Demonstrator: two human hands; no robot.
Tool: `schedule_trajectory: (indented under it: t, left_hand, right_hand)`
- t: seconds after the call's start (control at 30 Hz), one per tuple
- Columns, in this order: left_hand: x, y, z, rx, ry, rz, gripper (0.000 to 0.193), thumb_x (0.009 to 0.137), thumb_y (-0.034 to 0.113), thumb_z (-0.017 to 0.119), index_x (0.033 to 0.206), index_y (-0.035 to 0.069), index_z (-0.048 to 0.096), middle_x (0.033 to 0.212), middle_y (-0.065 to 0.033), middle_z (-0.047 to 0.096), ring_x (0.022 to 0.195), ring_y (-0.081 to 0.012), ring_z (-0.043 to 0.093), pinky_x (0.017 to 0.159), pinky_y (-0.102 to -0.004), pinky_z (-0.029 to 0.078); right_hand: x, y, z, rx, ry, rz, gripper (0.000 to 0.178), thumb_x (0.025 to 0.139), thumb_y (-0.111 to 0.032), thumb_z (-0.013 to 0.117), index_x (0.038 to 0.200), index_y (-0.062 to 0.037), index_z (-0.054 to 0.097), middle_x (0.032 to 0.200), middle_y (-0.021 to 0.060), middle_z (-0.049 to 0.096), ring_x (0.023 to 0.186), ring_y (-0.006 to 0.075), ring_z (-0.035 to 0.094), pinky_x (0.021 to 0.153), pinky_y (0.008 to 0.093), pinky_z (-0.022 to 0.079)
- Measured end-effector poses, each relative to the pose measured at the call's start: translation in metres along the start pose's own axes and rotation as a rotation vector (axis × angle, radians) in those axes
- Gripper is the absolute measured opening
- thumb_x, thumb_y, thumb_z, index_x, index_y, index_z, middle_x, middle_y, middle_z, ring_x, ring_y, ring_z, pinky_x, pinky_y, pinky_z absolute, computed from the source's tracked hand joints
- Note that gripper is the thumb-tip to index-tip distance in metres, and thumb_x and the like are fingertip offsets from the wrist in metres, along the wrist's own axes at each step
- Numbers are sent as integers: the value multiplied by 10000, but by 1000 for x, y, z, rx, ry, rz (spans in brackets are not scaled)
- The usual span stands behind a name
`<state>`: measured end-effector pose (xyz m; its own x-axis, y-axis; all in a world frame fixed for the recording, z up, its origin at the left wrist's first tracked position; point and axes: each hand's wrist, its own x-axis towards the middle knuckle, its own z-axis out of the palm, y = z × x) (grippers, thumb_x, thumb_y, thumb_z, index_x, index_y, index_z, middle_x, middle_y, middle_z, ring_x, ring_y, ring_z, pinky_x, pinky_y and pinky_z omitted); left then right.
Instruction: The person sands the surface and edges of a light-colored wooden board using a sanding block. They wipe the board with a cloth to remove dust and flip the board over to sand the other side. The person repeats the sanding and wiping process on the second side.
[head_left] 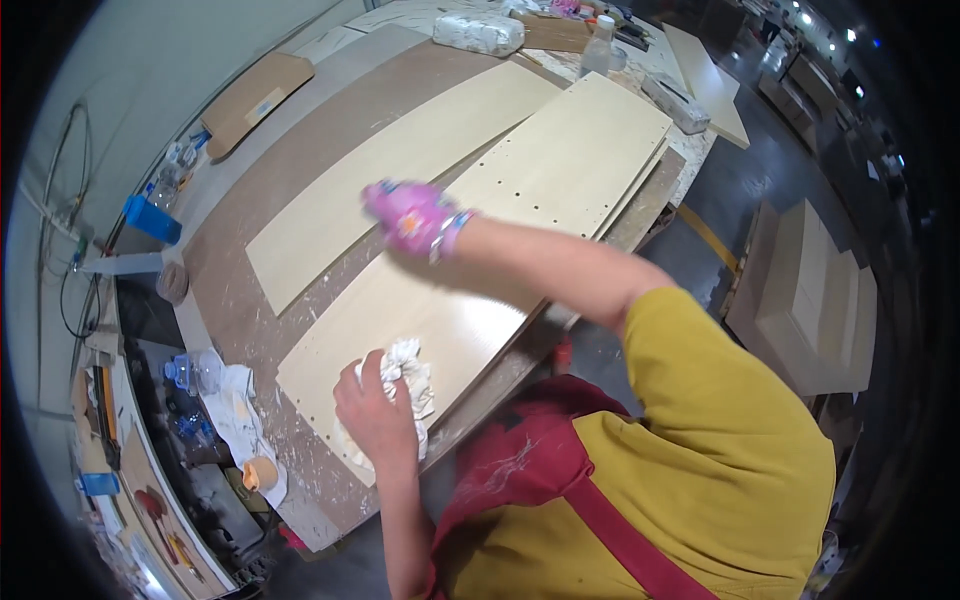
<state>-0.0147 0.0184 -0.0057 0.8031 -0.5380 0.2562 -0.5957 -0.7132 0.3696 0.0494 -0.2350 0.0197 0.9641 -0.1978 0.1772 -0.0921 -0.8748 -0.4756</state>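
Observation:
A long pale wooden panel [520, 180] with drilled holes lies on top of another one, slanting across the bench. My bare left hand [378, 410] is at its near left end, fingers curled over a crumpled white rag [408, 375]. My right hand [415, 218], in a pink and purple flowered glove, reaches across to the panel's far long edge. Its fingers look closed and slightly blurred, and I cannot make out what they hold. Beyond it lies a second pale panel [400, 165], flat and separate.
The brown bench top [225, 275] is speckled white. Along its back are a wrapped white block [478, 34], a plastic bottle [598, 45] and a grey block [676, 102]. A cardboard piece [258, 100] and a blue container [152, 218] line the wall side. Stacked boards [815, 300] stand right.

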Motion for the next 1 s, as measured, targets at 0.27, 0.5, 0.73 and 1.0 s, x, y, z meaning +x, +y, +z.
schedule_trajectory:
  t: [0.27, 0.5, 0.73, 1.0]
  left_hand:
    - [44, 41, 17, 12, 21, 39, 401, 742, 98, 647, 1140, 105, 595, 1104, -144, 548, 1020, -359, 511, 875, -465, 411]
    - [175, 147, 122, 64, 113, 163, 332, 822, 115, 602, 1147, 48, 585, 1049, -171, 562, 968, -373, 540, 836, -449, 432]
    - [176, 155, 126, 97, 115, 39, 301, 866, 119, 555, 1152, 30, 576, 992, -185, 557, 913, -386, 552, 787, -450, 440]
    - [184, 156, 132, 125, 67, 2, 340, 849, 109, 573, 1180, 36, 562, 1017, -189, 544, 950, -388, 527, 817, -462, 429]
  right_hand:
    - [11, 151, -60, 131, 174, 115, 193, 773, -74, 575, 954, -29, 527, 848, 205, 620, 786, 383, 635, 684, 453, 503]
    - [19, 192, -79, -19, 100, -39, 222, 765, -96, 606, 974, -51, 544, 875, 187, 643, 819, 388, 646, 694, 444, 518]
    - [8, 332, -167, -100, 171, 62, 226, 799, -91, 592, 1005, -37, 518, 814, 186, 632, 766, 367, 645, 649, 441, 515]
    - [14, 473, -239, -291, 186, 338, 287, 820, -117, 593, 1081, -11, 534, 932, 213, 652, 852, 357, 657, 721, 430, 524]
